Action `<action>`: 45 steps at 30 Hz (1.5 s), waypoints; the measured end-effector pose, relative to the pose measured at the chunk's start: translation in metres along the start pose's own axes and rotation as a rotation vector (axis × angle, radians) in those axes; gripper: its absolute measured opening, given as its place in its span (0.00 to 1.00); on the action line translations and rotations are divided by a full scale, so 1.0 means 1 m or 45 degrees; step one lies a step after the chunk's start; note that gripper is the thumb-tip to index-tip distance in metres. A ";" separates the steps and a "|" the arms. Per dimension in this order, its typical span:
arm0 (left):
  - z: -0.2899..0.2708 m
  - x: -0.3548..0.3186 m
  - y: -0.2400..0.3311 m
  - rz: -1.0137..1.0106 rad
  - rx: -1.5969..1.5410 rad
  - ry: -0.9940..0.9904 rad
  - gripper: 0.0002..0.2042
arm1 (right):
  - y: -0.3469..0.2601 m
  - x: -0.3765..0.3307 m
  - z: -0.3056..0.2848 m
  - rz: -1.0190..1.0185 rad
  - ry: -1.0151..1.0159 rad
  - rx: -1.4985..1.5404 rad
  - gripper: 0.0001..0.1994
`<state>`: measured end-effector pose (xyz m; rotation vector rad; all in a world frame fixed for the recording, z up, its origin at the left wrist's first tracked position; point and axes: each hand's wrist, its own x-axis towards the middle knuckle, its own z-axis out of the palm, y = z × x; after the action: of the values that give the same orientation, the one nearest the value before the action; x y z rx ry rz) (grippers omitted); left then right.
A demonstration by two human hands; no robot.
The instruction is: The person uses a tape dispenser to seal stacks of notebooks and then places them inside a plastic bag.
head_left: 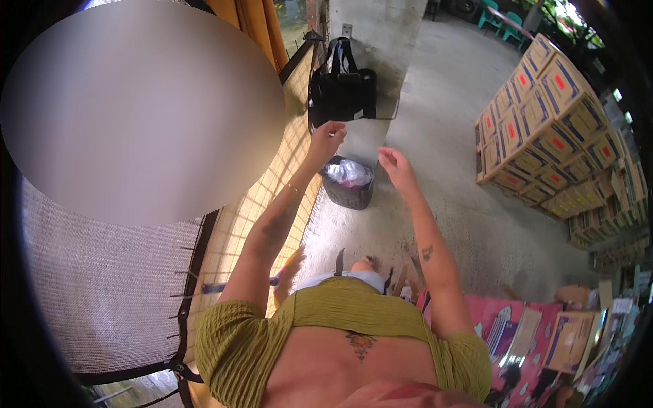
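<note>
Both my hands are raised in front of me, some way apart. My left hand (327, 138) has its fingers curled in a pinch, close to the lower edge of a black bag (343, 92) in the view. Any small thing between those fingers is too small to make out. Across from it, my right hand (397, 165) points inward with its fingers bent together; what they hold, if anything, cannot be seen. Below and between the hands stands a dark grey bin (348, 197) on the floor, with clear crumpled plastic (349, 173) in its top.
Stacked cardboard boxes (537, 129) stand to the right on the concrete floor (435, 115). A mesh panel (115, 285) in a dark frame runs along my left. A pink patterned cloth (476, 313) with cardboard pieces lies at my lower right. A grey blur hides the upper left.
</note>
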<state>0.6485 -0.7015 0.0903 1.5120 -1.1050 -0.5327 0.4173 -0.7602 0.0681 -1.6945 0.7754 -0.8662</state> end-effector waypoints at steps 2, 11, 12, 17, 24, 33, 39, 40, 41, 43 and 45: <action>-0.005 0.043 -0.015 -0.002 0.000 0.083 0.13 | 0.014 0.070 0.005 -0.070 -0.059 -0.016 0.15; 0.000 0.231 -0.047 -0.016 0.499 0.438 0.13 | 0.043 0.338 0.033 -0.205 -0.071 -0.305 0.24; -0.001 0.243 -0.049 -0.061 0.509 0.415 0.13 | 0.040 0.354 0.039 -0.177 -0.170 -0.357 0.26; 0.012 0.277 -0.047 -0.090 0.429 0.271 0.11 | 0.040 0.410 0.050 -0.166 -0.508 -0.121 0.18; -0.002 0.274 -0.039 -0.172 -0.630 0.351 0.06 | -0.023 0.420 0.055 -0.316 -0.474 0.044 0.12; 0.004 0.195 -0.035 -0.298 -0.537 0.042 0.08 | -0.035 0.338 0.005 -0.379 -0.833 0.112 0.08; 0.020 0.133 -0.078 -0.563 -0.212 -0.324 0.11 | 0.003 0.239 -0.016 -0.272 -1.100 -0.062 0.09; 0.021 0.130 -0.082 -0.602 -0.212 -0.360 0.11 | 0.005 0.232 -0.016 -0.265 -1.099 -0.058 0.09; 0.021 0.137 -0.074 -0.622 -0.186 -0.461 0.11 | 0.005 0.224 -0.018 -0.254 -1.086 -0.059 0.08; 0.020 0.148 -0.075 -0.499 -0.067 -0.563 0.14 | 0.005 0.216 -0.020 -0.275 -1.080 -0.062 0.08; 0.012 0.158 -0.080 -0.571 0.208 -0.386 0.15 | -0.001 0.211 -0.022 -0.345 -1.102 -0.066 0.08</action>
<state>0.7384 -0.8486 0.0503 1.8796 -1.0552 -1.0272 0.5113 -0.9459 0.1103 -2.0021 -0.0221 -0.2115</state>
